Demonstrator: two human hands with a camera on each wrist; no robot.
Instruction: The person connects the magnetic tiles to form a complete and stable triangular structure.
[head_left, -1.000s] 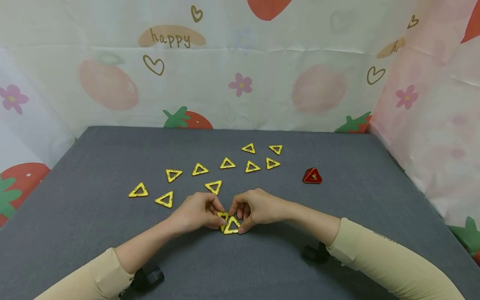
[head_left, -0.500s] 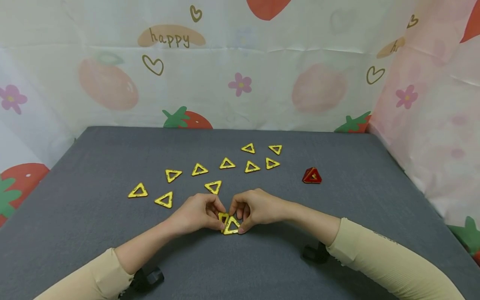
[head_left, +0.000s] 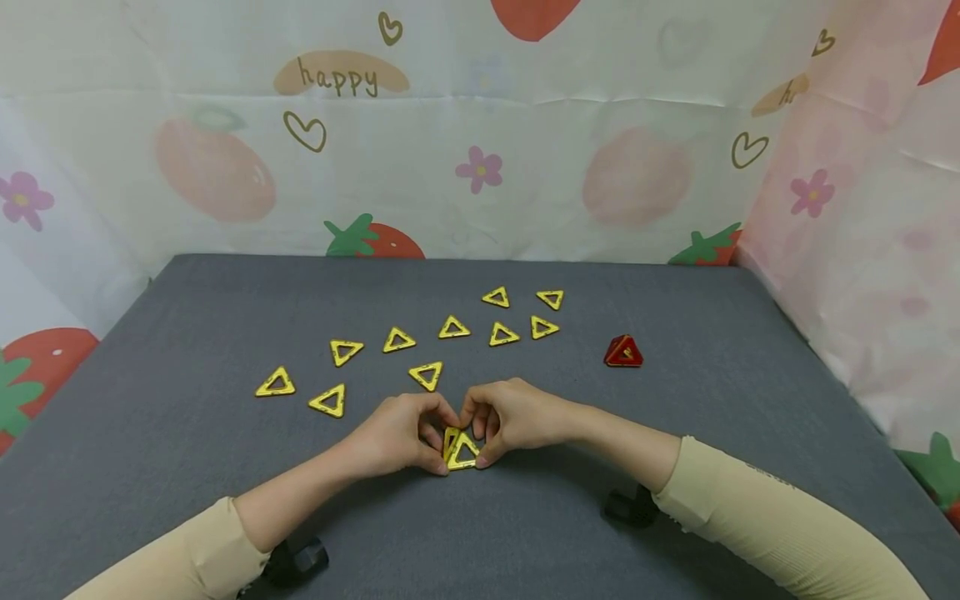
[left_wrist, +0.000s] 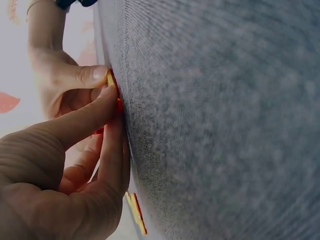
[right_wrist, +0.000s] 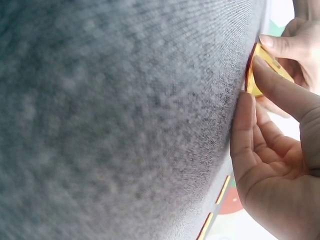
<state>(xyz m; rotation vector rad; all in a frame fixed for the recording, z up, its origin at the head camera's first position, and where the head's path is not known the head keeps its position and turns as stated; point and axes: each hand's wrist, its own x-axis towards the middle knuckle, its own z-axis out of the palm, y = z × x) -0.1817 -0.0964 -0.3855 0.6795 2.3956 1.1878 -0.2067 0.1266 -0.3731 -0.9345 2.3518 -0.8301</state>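
Observation:
Near the front middle of the table, two yellow triangular magnetic tiles meet edge to edge. My left hand (head_left: 393,437) holds the left tile (head_left: 449,441), which looks narrow and tilted, between thumb and fingers. My right hand (head_left: 528,419) pinches the front tile (head_left: 462,466), its thumb at the lower right corner and its fingertips by the top. In the right wrist view a yellow tile (right_wrist: 274,63) stands tilted off the cloth between both hands. Red shows on the tile's underside (left_wrist: 119,106) in the left wrist view. Fingers hide much of how the tiles join.
A small red pyramid (head_left: 622,353) stands at the right. Several yellow triangular tiles lie flat and apart beyond the hands, among them one tile (head_left: 427,384) just past the left fingers and another tile (head_left: 275,392) far left. Grey cloth (head_left: 480,542) covers the table.
The left hand has shifted slightly right and its fingers have moved along the left tile, which now sits closer against the front tile. The right hand has hardly moved.

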